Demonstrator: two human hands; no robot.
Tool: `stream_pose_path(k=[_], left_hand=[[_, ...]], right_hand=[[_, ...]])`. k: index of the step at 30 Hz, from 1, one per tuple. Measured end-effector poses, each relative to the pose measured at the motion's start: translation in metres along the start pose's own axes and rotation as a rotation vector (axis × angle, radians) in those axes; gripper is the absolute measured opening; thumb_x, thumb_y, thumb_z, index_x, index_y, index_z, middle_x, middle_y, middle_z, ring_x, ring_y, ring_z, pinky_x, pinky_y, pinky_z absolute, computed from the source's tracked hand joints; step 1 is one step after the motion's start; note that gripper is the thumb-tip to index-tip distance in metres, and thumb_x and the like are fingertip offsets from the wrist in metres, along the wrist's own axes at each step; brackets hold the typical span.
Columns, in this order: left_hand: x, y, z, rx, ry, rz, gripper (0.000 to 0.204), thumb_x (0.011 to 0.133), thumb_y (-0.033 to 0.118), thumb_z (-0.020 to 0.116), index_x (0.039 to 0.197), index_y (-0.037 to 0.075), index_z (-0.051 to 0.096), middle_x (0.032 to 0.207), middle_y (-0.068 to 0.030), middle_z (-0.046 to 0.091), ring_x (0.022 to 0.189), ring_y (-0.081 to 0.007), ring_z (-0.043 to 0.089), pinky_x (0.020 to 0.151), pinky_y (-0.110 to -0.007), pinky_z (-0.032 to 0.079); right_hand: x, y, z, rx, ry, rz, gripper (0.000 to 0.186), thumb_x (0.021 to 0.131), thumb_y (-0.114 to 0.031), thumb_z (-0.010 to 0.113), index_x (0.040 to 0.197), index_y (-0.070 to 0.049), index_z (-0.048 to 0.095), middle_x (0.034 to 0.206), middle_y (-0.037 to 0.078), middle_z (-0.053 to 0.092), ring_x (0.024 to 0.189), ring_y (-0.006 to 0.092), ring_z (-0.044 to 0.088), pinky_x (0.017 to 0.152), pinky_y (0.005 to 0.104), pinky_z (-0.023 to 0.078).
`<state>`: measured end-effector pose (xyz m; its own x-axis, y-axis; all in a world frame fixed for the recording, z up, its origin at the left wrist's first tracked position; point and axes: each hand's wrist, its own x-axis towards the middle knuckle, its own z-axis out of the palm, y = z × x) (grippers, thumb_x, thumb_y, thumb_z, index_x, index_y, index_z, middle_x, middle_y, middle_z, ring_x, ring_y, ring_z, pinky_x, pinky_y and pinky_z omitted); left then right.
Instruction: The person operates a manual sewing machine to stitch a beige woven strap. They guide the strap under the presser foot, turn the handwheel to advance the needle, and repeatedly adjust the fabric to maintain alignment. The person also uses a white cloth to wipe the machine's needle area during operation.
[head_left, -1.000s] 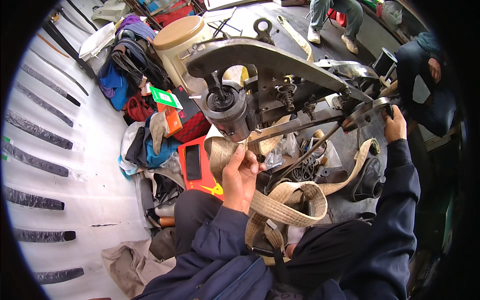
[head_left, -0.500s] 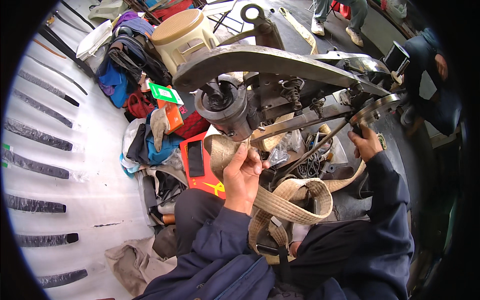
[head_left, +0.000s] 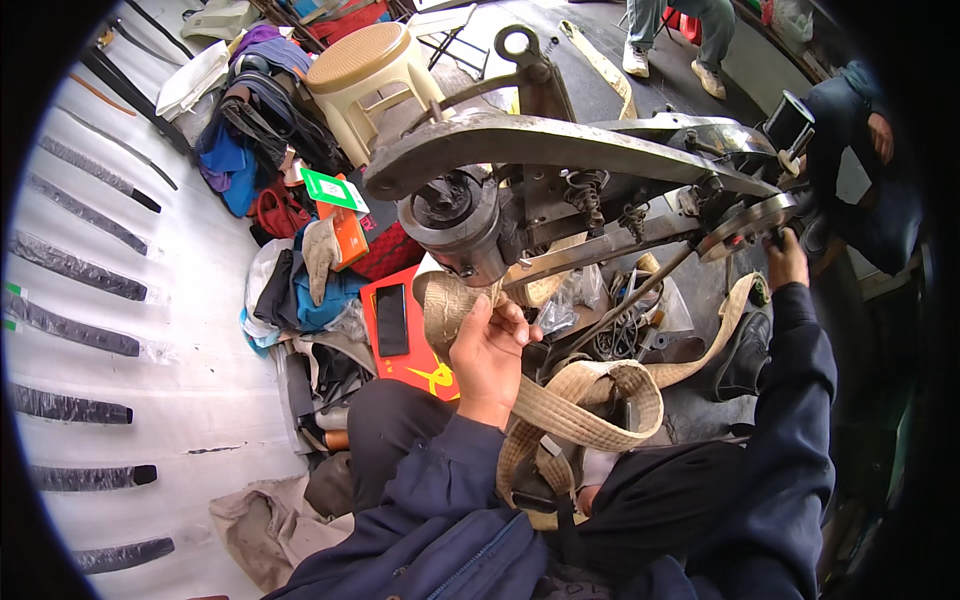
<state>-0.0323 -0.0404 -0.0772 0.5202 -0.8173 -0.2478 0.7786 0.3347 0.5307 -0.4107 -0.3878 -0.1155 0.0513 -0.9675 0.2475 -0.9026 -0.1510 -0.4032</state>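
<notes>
A metal hand-cranked sewing machine (head_left: 590,150) stands in front of me, its long arm reaching from upper right to the round head at centre. Under the head runs a thick, stitched beige webbing strap (head_left: 450,318). My left hand (head_left: 488,355) pinches the strap's edge just below the machine's foot; the needle is hidden from view. The strap's other length lies looped over my lap and trails off to the right. At the right, the fingers of my right hand (head_left: 788,262) are closed at the rim of the handwheel (head_left: 748,228); the exact grip is partly hidden.
A red box with a black phone (head_left: 391,318) on it sits left of the strap. Clothes and bags (head_left: 265,100) are heaped near a beige plastic stool (head_left: 360,60). Wrapped dark strips (head_left: 75,270) lie on a white surface. Other people (head_left: 860,150) are at the far right and back.
My right hand has moved right and up with the wheel's turning. My left hand stays at the strap, shifted very slightly. The machine's head sits a little farther right in view.
</notes>
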Motion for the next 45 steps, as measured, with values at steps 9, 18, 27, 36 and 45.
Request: stream_pose_path(k=[9, 18, 27, 36, 45], left_hand=[[0.0, 0.0, 0.001, -0.022, -0.009, -0.004, 0.024, 0.098, 0.028, 0.057, 0.091, 0.007, 0.066, 0.076, -0.0032, 0.064, 0.061, -0.0142, 0.052, 0.075, -0.041, 0.046], [0.002, 0.011, 0.004, 0.049, 0.016, -0.048, 0.025, 0.099, 0.028, 0.056, 0.089, 0.006, 0.064, 0.074, -0.0026, 0.061, 0.058, -0.0123, 0.048, 0.075, -0.042, 0.045], [0.002, 0.012, -0.001, 0.078, -0.002, -0.08, 0.027, 0.1, 0.031, 0.055, 0.092, 0.006, 0.063, 0.073, -0.0016, 0.06, 0.057, -0.0118, 0.048, 0.073, -0.041, 0.047], [0.004, 0.012, -0.008, 0.061, -0.059, -0.101, 0.027, 0.1, 0.032, 0.058, 0.094, 0.006, 0.062, 0.074, -0.0023, 0.06, 0.059, -0.0134, 0.051, 0.075, -0.04, 0.049], [0.002, 0.015, -0.002, 0.095, -0.036, -0.1, 0.028, 0.101, 0.032, 0.055, 0.093, 0.007, 0.063, 0.073, -0.0003, 0.06, 0.056, -0.0117, 0.048, 0.074, -0.043, 0.048]], right_hand=[[-0.1, -0.127, -0.029, 0.458, -0.627, 0.175, 0.035, 0.093, -0.019, 0.065, 0.121, 0.002, 0.059, 0.095, 0.013, 0.068, 0.077, 0.0259, 0.065, 0.072, 0.0382, 0.053], [-0.018, -0.083, -0.071, 0.209, 0.011, -0.084, 0.021, 0.092, -0.021, 0.063, 0.102, -0.003, 0.058, 0.082, 0.018, 0.061, 0.074, 0.0311, 0.055, 0.073, 0.0379, 0.046], [-0.001, -0.052, -0.061, 0.067, -0.043, -0.03, 0.029, 0.09, -0.027, 0.065, 0.107, -0.004, 0.058, 0.098, 0.027, 0.064, 0.097, 0.0456, 0.059, 0.08, 0.0454, 0.047], [0.009, -0.011, -0.03, 0.18, -0.058, -0.031, 0.028, 0.089, -0.026, 0.066, 0.103, -0.003, 0.059, 0.093, 0.024, 0.064, 0.09, 0.0403, 0.06, 0.079, 0.0422, 0.047], [-0.085, -0.087, 0.016, 0.503, -0.672, 0.235, 0.04, 0.089, -0.023, 0.066, 0.119, 0.002, 0.058, 0.084, 0.015, 0.066, 0.06, 0.0235, 0.065, 0.055, 0.0368, 0.05]])
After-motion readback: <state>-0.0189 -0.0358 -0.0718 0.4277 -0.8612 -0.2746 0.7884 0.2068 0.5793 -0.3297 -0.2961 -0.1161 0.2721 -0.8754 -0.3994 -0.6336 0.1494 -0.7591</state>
